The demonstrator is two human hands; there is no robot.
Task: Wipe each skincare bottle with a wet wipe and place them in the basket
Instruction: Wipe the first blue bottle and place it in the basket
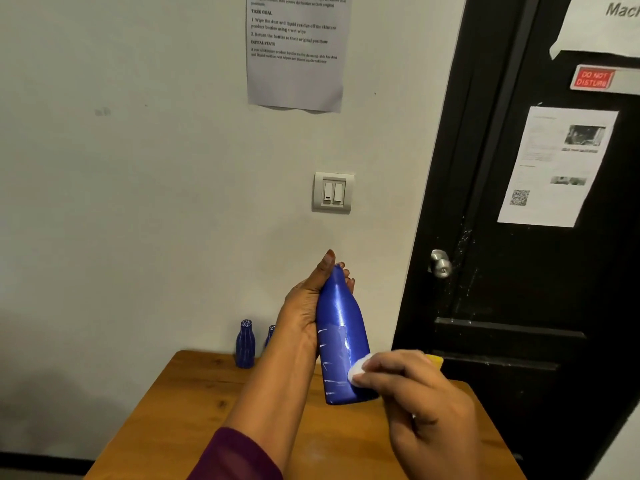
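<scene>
Bottle (pixel 341 327) gripped, left hand (pixel 304 313) | wipe (pixel 358 370) pinched, right hand (pixel 415 393) | beyond: small bottle (pixel 245 344), table (pixel 194 403)

Room over table (pixel 180 410) left half; blue bottle (pixel 245 344) at back edge against wall (pixel 138 202).

A glossy blue skincare bottle (pixel 341 337) is held in the air, tilted, narrow neck up and away, flat base low and near. The left hand (pixel 304 306) grips its upper half; white streaks (print or residue, too blurred to tell) run down its lower side. A small white wet wipe (pixel 358 370), pinched by the right hand (pixel 415 393), presses against the body near the base. A second blue bottle (pixel 245 342) stands upright at the far edge of the wooden table (pixel 194 393), with a third bottle (pixel 270 336) just beside it, mostly hidden behind the left wrist.
</scene>
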